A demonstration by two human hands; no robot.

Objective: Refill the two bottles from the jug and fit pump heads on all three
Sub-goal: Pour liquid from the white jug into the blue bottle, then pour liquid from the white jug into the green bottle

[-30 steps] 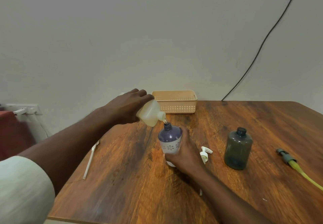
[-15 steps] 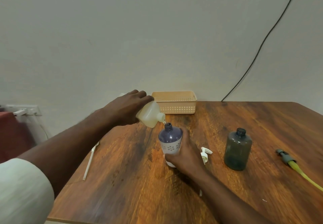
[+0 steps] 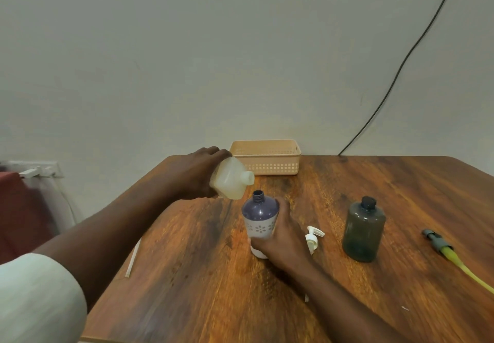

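A translucent, milky plastic jug with soft squarish shoulders is gripped by the left hand, fingers wrapped over its back. It is held tilted, its short round spout aimed right and slightly down, above and just left of the open neck of the purple bottle. The spout and the neck are apart; no stream can be made out between them. A pale yellowish liquid is seen pooled in the jug's lower side.

The purple bottle is glossy, domed at the shoulder, with a threaded neck and a white band printed with small flower shapes around its body. It stands upright on the table and is clasped low on its right side by the right hand, thumb across the white base.

Just right of that hand a white plastic pump head lies on the wood, its nozzle pointing up and right. Farther right a smoky grey bottle, cylindrical and translucent, stands upright with a dark threaded neck. Well right of it a grey pump head with a yellow tube lies flat. A thin white tube lies near the left edge.

The tabletop is glossy brown wood with strong dark grain. At its far edge, against the plain wall, a peach plastic basket with perforated sides is set.
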